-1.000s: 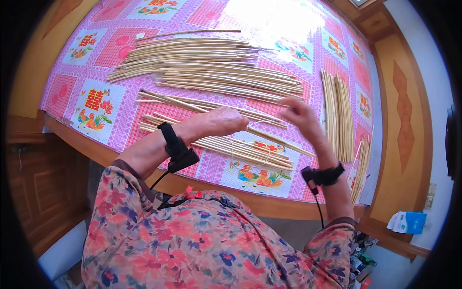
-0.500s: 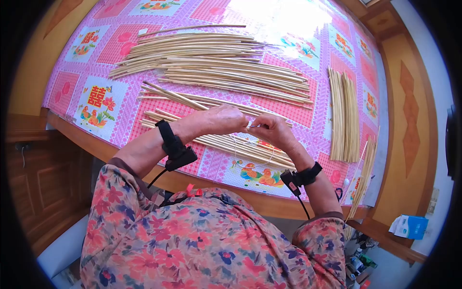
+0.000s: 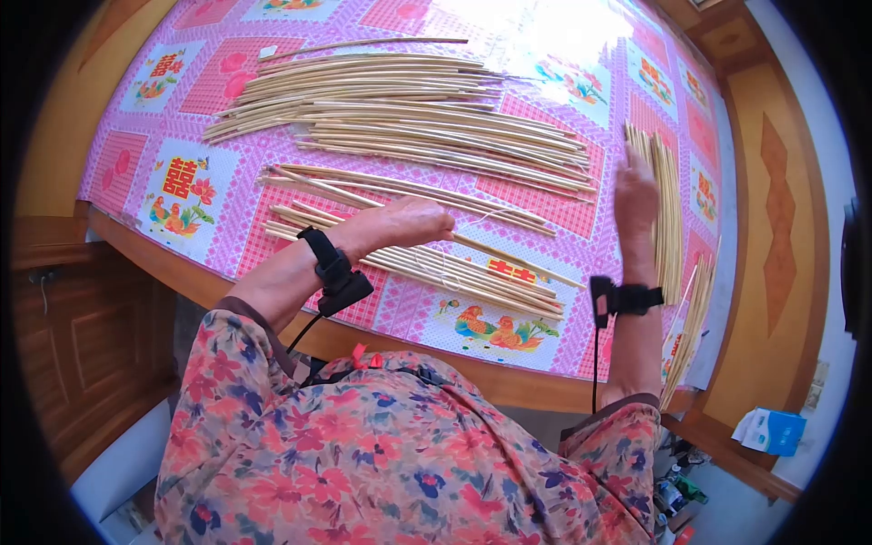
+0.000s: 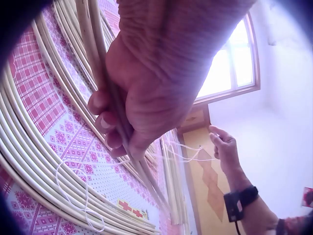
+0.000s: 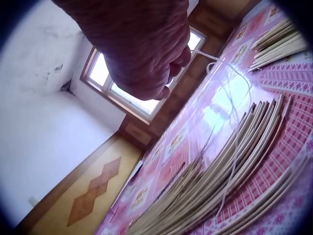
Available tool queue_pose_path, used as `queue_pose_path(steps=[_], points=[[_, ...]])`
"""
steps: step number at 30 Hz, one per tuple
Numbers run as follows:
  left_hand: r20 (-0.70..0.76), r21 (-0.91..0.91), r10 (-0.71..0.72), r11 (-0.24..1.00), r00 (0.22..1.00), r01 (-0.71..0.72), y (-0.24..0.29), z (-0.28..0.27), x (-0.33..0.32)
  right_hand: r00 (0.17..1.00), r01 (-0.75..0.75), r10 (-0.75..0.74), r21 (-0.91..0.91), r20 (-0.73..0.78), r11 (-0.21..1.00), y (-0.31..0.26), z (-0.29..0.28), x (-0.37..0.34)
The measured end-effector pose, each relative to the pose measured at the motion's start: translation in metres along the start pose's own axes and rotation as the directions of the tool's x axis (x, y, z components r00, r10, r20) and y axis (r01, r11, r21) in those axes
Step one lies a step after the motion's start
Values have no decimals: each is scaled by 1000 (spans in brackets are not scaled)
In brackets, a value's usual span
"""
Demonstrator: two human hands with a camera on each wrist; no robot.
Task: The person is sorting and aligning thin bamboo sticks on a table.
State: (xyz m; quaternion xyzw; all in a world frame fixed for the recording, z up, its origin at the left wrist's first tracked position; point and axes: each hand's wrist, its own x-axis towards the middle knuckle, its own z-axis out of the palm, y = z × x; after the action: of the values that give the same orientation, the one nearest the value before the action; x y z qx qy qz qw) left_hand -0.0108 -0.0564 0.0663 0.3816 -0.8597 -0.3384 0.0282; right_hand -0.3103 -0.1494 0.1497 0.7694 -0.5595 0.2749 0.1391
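Observation:
My left hand [image 3: 413,222] grips a pair of thin, pale sticks [image 4: 93,44], fingers curled round them and thumb against them. Their far ends slant down to the right over the table. A white string [image 5: 243,78] trails from my right hand [image 3: 638,195], raised well off to the right and pinching it. In the left wrist view, strands stretch between the two hands, and a loose loop hangs over more sticks [image 3: 472,283] below the left hand. Just beyond that hand lies another small group of sticks [image 3: 490,211].
Large piles of sticks [image 3: 363,91] cover the far middle of the table. Two upright-lying bundles [image 3: 668,218] sit at the right, with more sticks [image 3: 690,318] by the right edge. A patterned pink cloth [image 3: 118,173] covers the table. A blue packet [image 3: 781,430] is at the lower right.
My right hand came in to meet the left hand at the sticks, then swung out to the right and up with the string. The left hand keeps its grip in nearly the same place.

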Motion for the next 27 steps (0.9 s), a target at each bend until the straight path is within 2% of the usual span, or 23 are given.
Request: queue_pose_path(steps=[1, 2, 3, 4, 5, 6, 8, 12, 14, 16, 18, 19, 22, 23, 24, 25, 27], points=[[-1, 1, 1, 1000, 1000, -1, 1, -3, 1, 964, -22, 23, -7, 264, 1000, -31, -3, -10], [6, 5, 7, 1000, 1000, -7, 4, -6, 1, 937, 60, -130, 217, 324, 974, -49, 6, -26], [15, 11, 13, 1000, 1000, -13, 7, -8, 1, 800, -126, -159, 421, 579, 899, -81, -4, -31], [19, 15, 13, 1000, 1000, -13, 10, -10, 1, 779, -276, -230, 649, 583, 709, -89, 17, -52], [26, 26, 11, 1000, 1000, -11, 13, -12, 1, 675, -416, -197, 588, 711, 693, -102, 14, -57], [33, 34, 8, 999, 999, -9, 14, -13, 1, 585, -475, -245, 571, 773, 670, -106, 19, -61], [50, 29, 5, 1000, 999, -7, 14, -13, 0, 527, -473, -291, 560, 799, 681, -109, 21, -66], [60, 36, 8, 999, 998, -10, 17, -13, -1, 501, -516, -329, 581, 801, 629, -108, 32, -74], [54, 23, 11, 1000, 998, -12, 16, -10, 0, 411, -565, -336, 526, 847, 635, -111, 33, -77], [55, 17, 45, 999, 997, -46, 14, -9, 0, 399, -546, -323, 505, 858, 668, -113, 30, -75], [53, 6, 27, 1000, 998, -27, 13, -10, 1, 537, -438, -359, 616, 764, 655, -112, 36, -80], [50, -4, 12, 1000, 999, -11, 13, -10, 2, 534, -442, -359, 615, 765, 653, -111, 35, -80], [62, 33, -19, 999, 998, 17, 10, -8, 4, 786, -104, -267, 546, 558, 832, -105, 34, -70], [38, 15, 7, 1000, 999, -8, 3, -5, 3, 878, -99, -190, 556, 439, 825, -98, 41, -65], [43, 11, 6, 1000, 999, -7, 1, -1, 2, 934, -132, -100, 589, 344, 798, -93, 35, -52], [36, -5, -7, 1000, 999, 7, -2, 1, 1, 937, -217, 8, 563, 350, 798, -85, 29, -39], [30, -22, -26, 999, 999, 27, -9, 7, 1, 956, -252, 145, 455, 257, 854, -59, 29, -24]])
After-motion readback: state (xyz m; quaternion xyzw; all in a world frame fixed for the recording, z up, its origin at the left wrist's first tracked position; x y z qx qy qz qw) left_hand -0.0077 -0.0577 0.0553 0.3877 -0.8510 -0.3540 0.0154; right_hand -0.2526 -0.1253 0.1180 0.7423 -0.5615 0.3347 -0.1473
